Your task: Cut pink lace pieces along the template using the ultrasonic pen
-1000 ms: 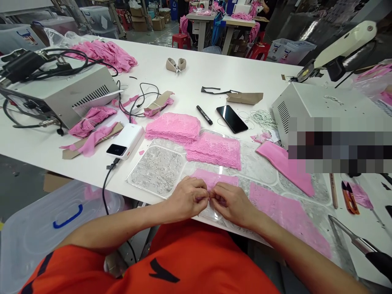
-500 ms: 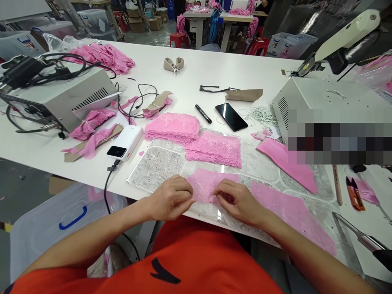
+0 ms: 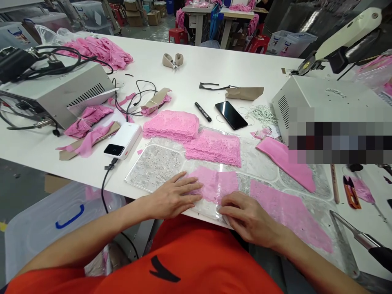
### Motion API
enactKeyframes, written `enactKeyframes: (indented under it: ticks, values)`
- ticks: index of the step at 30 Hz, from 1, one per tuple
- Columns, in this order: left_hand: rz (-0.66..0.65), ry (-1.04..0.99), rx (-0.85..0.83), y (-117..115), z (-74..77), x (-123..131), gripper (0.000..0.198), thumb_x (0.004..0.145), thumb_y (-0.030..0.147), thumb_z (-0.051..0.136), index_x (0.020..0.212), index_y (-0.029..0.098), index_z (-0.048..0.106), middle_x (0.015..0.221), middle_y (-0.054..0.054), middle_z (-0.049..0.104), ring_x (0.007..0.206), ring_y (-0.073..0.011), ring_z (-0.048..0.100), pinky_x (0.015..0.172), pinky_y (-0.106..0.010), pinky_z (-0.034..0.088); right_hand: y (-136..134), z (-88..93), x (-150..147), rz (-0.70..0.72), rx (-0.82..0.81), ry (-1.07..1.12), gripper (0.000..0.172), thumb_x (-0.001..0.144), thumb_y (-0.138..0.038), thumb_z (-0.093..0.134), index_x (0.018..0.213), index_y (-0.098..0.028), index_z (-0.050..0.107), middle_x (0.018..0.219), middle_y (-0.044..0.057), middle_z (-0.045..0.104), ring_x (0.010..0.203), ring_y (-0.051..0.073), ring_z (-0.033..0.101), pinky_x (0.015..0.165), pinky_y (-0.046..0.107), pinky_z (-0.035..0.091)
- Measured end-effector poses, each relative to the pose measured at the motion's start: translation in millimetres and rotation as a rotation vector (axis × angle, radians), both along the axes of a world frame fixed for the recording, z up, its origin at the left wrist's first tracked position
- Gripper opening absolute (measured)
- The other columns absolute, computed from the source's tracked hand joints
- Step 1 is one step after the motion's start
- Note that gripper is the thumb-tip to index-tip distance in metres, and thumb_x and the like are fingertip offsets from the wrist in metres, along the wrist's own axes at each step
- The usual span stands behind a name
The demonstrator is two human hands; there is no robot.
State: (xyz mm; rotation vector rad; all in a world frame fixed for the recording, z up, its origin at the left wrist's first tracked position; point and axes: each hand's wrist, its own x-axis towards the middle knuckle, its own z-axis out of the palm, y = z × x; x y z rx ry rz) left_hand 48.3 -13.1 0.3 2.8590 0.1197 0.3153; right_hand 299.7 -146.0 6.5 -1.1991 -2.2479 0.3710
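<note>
A small pink fabric piece (image 3: pixel 210 181) lies on the clear, patterned mat (image 3: pixel 156 165) in front of me. My left hand (image 3: pixel 176 196) rests flat on its left end with the fingers stretched out. At the lower right edge of the piece, my right hand (image 3: pixel 246 214) has its fingers curled together; what lies between the fingertips is hidden. Just beyond are two stacks of pink lace pieces, a left stack (image 3: pixel 171 122) and a right stack (image 3: pixel 214 147). A larger flat pink fabric piece (image 3: pixel 288 212) spreads to the right of my right hand.
A white power bank (image 3: pixel 125 139) with a cable stands left. A marker (image 3: pixel 203 112) and black phone (image 3: pixel 231 115) lie behind the stacks. Grey boxes flank the table, a left box (image 3: pixel 58 94) and a right box (image 3: pixel 330 98). Orange-handled snips (image 3: pixel 351 192) and metal tweezers (image 3: pixel 358 234) lie right.
My left hand has opened from a pinch and now lies flat on the small pink piece. My right hand has slid slightly down and right, toward the lower edge.
</note>
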Motion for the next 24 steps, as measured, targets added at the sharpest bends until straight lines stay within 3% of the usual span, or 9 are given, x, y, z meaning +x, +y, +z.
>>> enactKeyframes:
  ticks: [5, 10, 13, 17, 21, 24]
  values:
    - [0.036, -0.054, -0.002, 2.6, 5.0, -4.7, 0.031, 0.1, 0.023, 0.044, 0.126, 0.021, 0.061, 0.137, -0.007, 0.059, 0.134, -0.0219, 0.048, 0.12, -0.045, 0.025, -1.4, -2.9, 4.5, -0.041, -0.067, 0.11, 0.023, 0.086, -0.007, 0.05, 0.103, -0.021, 0.06, 0.097, 0.008, 0.067, 0.089, 0.015, 0.064, 0.077, 0.028, 0.055]
    - [-0.004, -0.021, 0.029, -1.3, 2.2, 8.9, 0.035, 0.101, 0.028, 0.044, 0.133, 0.022, 0.056, 0.143, -0.007, 0.053, 0.14, -0.0224, 0.041, 0.121, -0.046, 0.021, 0.6, -8.7, -0.2, -0.12, -0.005, -0.003, 0.038, 0.087, -0.007, 0.049, 0.121, -0.021, 0.058, 0.101, 0.009, 0.067, 0.089, 0.016, 0.065, 0.075, 0.029, 0.057]
    - [-0.06, 0.012, 0.059, -1.3, -3.9, 16.9, 0.036, 0.101, 0.038, 0.047, 0.133, 0.025, 0.057, 0.148, -0.004, 0.049, 0.141, -0.0254, 0.039, 0.122, -0.049, 0.016, -0.4, -5.8, 1.6, -0.064, -0.008, 0.025, 0.029, 0.085, -0.006, 0.05, 0.107, -0.021, 0.063, 0.098, 0.009, 0.067, 0.087, 0.016, 0.064, 0.074, 0.029, 0.057]
    - [-0.055, 0.022, 0.062, 1.5, -8.6, 17.7, 0.035, 0.1, 0.038, 0.049, 0.131, 0.027, 0.058, 0.147, -0.003, 0.049, 0.14, -0.026, 0.04, 0.122, -0.051, 0.015, -2.5, 0.8, 7.7, -0.025, -0.127, 0.175, 0.02, 0.081, -0.005, 0.048, 0.087, -0.021, 0.059, 0.097, 0.008, 0.066, 0.09, 0.015, 0.065, 0.077, 0.026, 0.057]
    - [-0.05, 0.006, 0.058, -0.1, -7.8, 17.0, 0.036, 0.098, 0.037, 0.052, 0.131, 0.025, 0.058, 0.147, -0.007, 0.049, 0.139, -0.0289, 0.041, 0.119, -0.055, 0.021, -1.6, 0.2, 6.2, -0.112, -0.077, 0.079, 0.035, 0.085, -0.006, 0.048, 0.114, -0.021, 0.059, 0.102, 0.01, 0.067, 0.093, 0.016, 0.067, 0.078, 0.028, 0.059]
    - [-0.037, -0.027, 0.067, -0.3, -5.2, 14.5, 0.034, 0.099, 0.034, 0.051, 0.13, 0.023, 0.058, 0.145, -0.009, 0.051, 0.137, -0.0298, 0.044, 0.117, -0.055, 0.025, -1.4, -1.6, 3.5, -0.109, -0.036, 0.025, 0.033, 0.088, -0.009, 0.049, 0.115, -0.023, 0.061, 0.101, 0.009, 0.067, 0.091, 0.017, 0.067, 0.076, 0.03, 0.059]
